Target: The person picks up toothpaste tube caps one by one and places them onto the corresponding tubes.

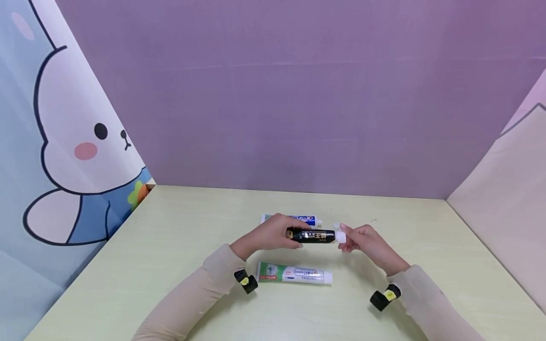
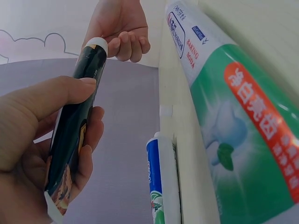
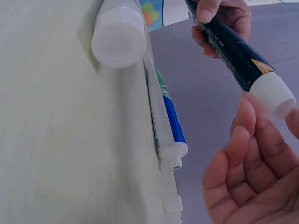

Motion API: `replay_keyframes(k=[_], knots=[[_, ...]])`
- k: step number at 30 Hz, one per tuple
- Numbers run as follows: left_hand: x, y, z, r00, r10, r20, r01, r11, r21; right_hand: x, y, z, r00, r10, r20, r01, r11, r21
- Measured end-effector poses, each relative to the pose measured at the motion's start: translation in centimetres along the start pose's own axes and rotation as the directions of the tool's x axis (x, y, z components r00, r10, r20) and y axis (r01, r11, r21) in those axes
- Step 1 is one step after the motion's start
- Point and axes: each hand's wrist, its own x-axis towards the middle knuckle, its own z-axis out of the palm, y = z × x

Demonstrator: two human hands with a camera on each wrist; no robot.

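My left hand (image 1: 273, 232) grips a black toothpaste tube (image 1: 314, 236) around its body, holding it above the table with the capped end pointing right. At that end, the thumb and index finger of my right hand (image 1: 368, 240) pinch the white cap (image 3: 273, 96), which sits on the tube. The other right fingers curl loosely in the right wrist view. Behind the black tube lies a blue, white and green toothpaste tube (image 1: 304, 220), partly covered by my left hand; its bare nozzle (image 3: 176, 164) shows. A loose white cap (image 3: 173, 204) lies near that nozzle.
Nearer the front, a green and white toothpaste tube (image 1: 294, 273) lies capped on the pale table (image 1: 170, 265). A purple panel (image 1: 273, 104) rises at the table's back, with a cartoon-printed cloth (image 1: 85, 170) on the left.
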Motion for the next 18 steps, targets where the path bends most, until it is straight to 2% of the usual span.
replay_keyframes(k=[8, 18], knots=[[0.0, 0.1, 0.1, 1.0, 0.0, 0.015, 0.0, 1.0, 0.001, 0.2, 0.5, 0.3, 0.999, -0.015, 0.034, 0.014, 0.999, 0.031], [-0.1, -0.1, 0.4, 1.0, -0.014, 0.014, 0.014, 1.0, -0.008, 0.2, 1.3, 0.3, 0.999, -0.041, 0.01, 0.041, 0.999, -0.008]])
